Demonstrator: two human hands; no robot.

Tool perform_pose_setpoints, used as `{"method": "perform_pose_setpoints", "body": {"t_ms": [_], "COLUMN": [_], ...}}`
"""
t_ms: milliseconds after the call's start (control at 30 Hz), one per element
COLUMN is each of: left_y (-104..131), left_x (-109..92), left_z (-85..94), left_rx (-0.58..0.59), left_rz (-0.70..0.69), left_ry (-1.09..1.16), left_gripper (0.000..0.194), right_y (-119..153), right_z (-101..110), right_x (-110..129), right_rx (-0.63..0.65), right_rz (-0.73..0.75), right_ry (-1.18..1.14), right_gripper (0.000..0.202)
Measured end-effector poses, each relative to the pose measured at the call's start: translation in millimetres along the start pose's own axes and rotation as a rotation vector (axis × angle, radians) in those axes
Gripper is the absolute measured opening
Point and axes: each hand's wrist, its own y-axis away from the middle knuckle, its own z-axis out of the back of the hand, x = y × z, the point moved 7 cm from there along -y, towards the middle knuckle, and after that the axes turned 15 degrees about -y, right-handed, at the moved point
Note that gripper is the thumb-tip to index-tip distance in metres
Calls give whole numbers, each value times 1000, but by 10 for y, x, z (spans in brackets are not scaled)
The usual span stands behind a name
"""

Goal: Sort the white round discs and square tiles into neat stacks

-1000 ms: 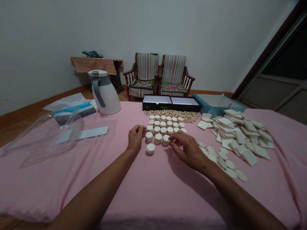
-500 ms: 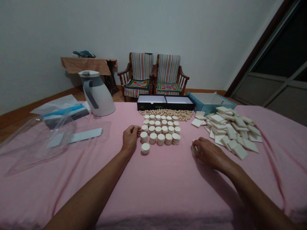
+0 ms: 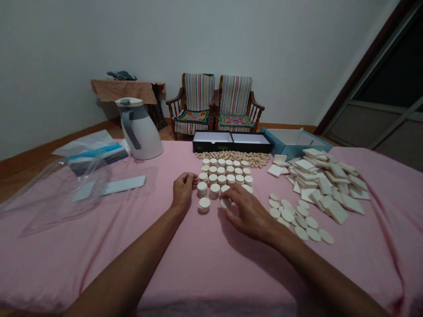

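My right hand point(image 3: 247, 209) pinches a round wooden disc point(image 3: 226, 203) between thumb and fingers, just in front of the stacked discs. It hides part of the nearest rows. Several short stacks of pale discs point(image 3: 221, 179) stand in rows at the middle of the table. A lower stack point(image 3: 204, 204) stands by itself in front of them. At the left edge of these rows rests my left hand point(image 3: 184, 190), fingers curled together beside the stacks, with nothing visible in it. Loose discs point(image 3: 301, 221) lie scattered to the right of my right hand.
Square wooden tiles point(image 3: 325, 180) are heaped at the right. Behind the stacks lie small wooden beads point(image 3: 234, 156), a black divided box point(image 3: 215, 146) and a blue box point(image 3: 287, 149). At the left are a white jug point(image 3: 147, 136), clear plastic packaging point(image 3: 150, 180) and a pink tablecloth point(image 3: 185, 264).
My right hand has moved left from the loose discs to the front of the stacks, carrying a disc. The loose discs are now uncovered. My left hand stays beside the stacks.
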Motion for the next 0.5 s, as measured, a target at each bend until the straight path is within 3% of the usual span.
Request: {"method": "perform_pose_setpoints", "body": {"t_ms": [233,367,500], "left_y": [28,55,111], "left_x": [-41,-143,-394], "left_z": [92,142,220], "left_rx": [-87,-138,-196], "left_rz": [-30,-82,-174], "left_ry": [-20,-46,-74], "left_gripper": [25,24,21], "right_y": [-317,-332,-231], "right_z": [-361,-311,-201], "right_x": [264,229,30], "right_rx": [72,34,-31], "right_rz": [82,70,-19], "right_ry": [41,25,9], "right_gripper": [28,24,20]}}
